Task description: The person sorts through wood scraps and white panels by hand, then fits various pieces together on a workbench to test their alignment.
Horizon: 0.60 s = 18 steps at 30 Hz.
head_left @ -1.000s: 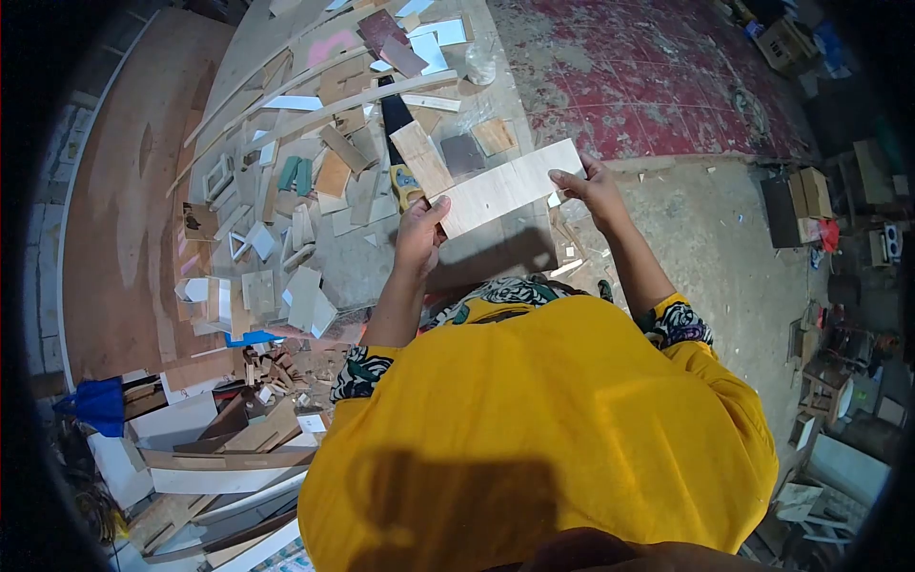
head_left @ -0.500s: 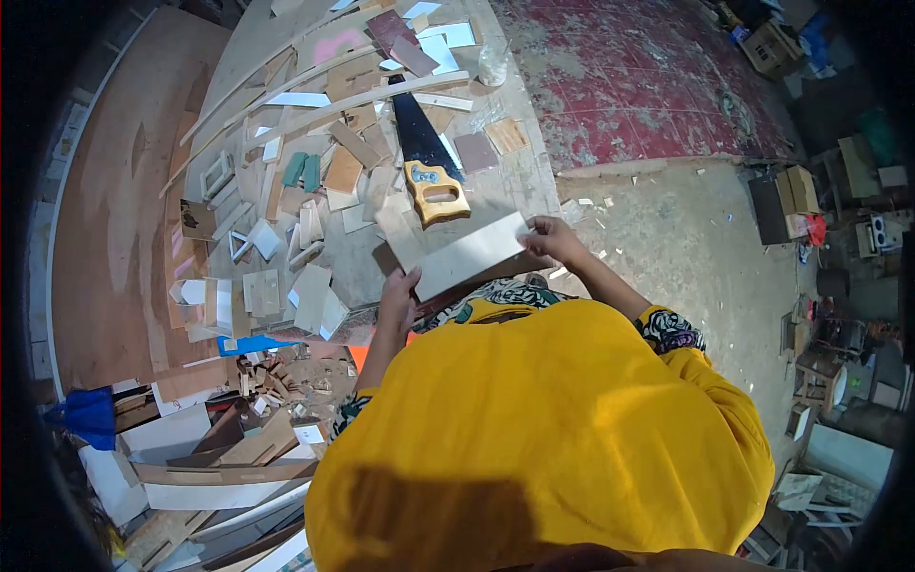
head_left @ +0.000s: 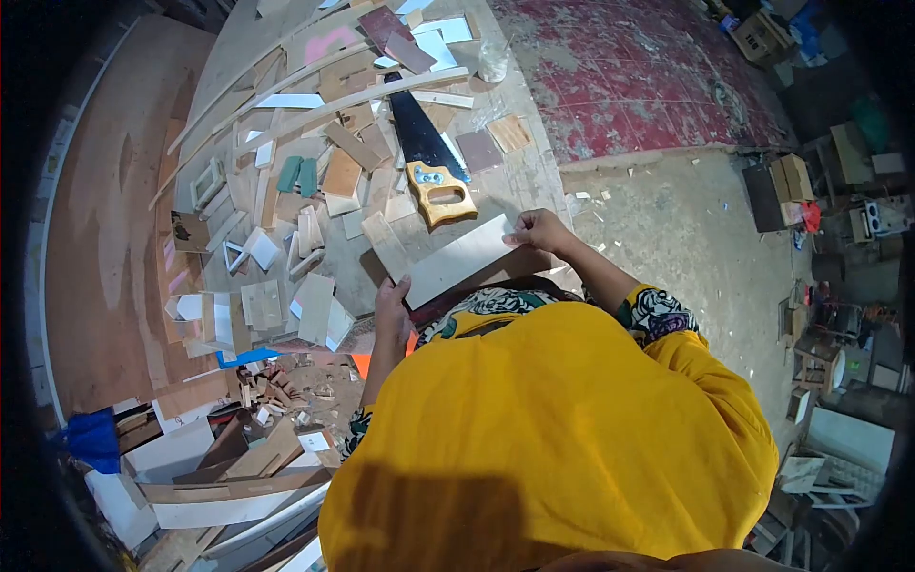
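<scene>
In the head view, the left hand (head_left: 389, 303) and right hand (head_left: 540, 232) pinch opposite ends of the board (head_left: 457, 260) at the frame's centre, likely to steady it. A strip (head_left: 385, 244) adjoins its left end. The saw (head_left: 417, 133) lies above, handle nearer the person, presumably for easy reach.

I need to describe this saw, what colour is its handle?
Yellowish tan handle, seen best in the head view.

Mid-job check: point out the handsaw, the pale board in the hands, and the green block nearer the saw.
Handsaw (head_left: 422, 132): head view, on the dark blade.
Pale board (head_left: 460, 261): head view, middle of its broad face.
Green block (head_left: 308, 177): head view, on its upper face.
</scene>
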Motion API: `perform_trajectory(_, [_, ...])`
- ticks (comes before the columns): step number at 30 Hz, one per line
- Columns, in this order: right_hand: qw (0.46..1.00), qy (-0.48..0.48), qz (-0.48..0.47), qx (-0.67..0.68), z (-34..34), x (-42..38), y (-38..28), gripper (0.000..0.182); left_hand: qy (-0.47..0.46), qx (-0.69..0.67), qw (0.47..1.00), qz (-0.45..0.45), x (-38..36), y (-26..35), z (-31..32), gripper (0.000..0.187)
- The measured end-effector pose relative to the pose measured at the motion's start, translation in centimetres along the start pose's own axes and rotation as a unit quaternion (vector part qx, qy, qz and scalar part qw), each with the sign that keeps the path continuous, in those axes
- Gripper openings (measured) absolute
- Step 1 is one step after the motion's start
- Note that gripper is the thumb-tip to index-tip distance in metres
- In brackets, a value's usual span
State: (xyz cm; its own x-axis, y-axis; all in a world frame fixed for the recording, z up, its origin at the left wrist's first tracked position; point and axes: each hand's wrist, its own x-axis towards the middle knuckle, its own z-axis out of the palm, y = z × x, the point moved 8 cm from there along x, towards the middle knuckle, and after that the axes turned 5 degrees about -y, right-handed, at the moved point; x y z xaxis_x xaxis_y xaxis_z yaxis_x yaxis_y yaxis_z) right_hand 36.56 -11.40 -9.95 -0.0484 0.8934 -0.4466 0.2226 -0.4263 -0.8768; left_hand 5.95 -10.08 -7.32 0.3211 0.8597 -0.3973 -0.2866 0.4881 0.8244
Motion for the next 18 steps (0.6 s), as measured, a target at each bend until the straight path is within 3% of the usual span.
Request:
perform_trajectory(3, [0.999,-0.029,0.014,0.016,-0.9,1.2,-0.6,0.018,0.014,-0.019,1.000,0.006,1.0,0.1,0.2,0.032])
perform_trajectory(5, [0.998,-0.053,-0.026,0.029,-1.7,2.3,-1.9,0.014,0.025,-0.034,0.999,0.005,1.4,-0.4,0.6,0.033])
perform_trajectory(10, [0.998,-0.068,-0.002,0.007,-5.3,6.5,-3.7,0.015,0.051,-0.052,0.996,0.042,3.5,1.3,2.7,0.037])
perform_trajectory(11, [0.985,0.030,-0.054,-0.159,-8.1,7.3,-5.6,0.015,0.057,-0.056,0.996,0.042,3.9,1.5,2.9,0.037])
perform_trajectory(12, [0.935,0.125,-0.105,-0.316,-10.0,7.6,-7.8,0.019,0.070,-0.077,0.994,0.031,4.1,1.3,2.8,0.039])
perform_trajectory(13, [0.935,0.118,-0.107,-0.317,-10.9,8.4,-8.4,0.019,0.082,-0.098,0.992,0.022,4.3,1.3,2.7,0.040])
perform_trajectory(15, [0.848,0.153,-0.212,-0.461,-11.7,9.4,-11.4,0.054,0.115,-0.098,0.989,0.006,4.5,1.3,2.1,0.041])
perform_trajectory(16, [0.849,0.145,-0.215,-0.460,-12.5,11.1,-10.8,0.054,0.141,-0.097,0.985,-0.013,4.4,1.1,2.1,0.043])
perform_trajectory(18, [0.770,0.039,-0.236,-0.591,-11.2,13.7,-10.1,0.069,0.153,-0.086,0.984,-0.008,4.2,1.6,2.5,0.043])
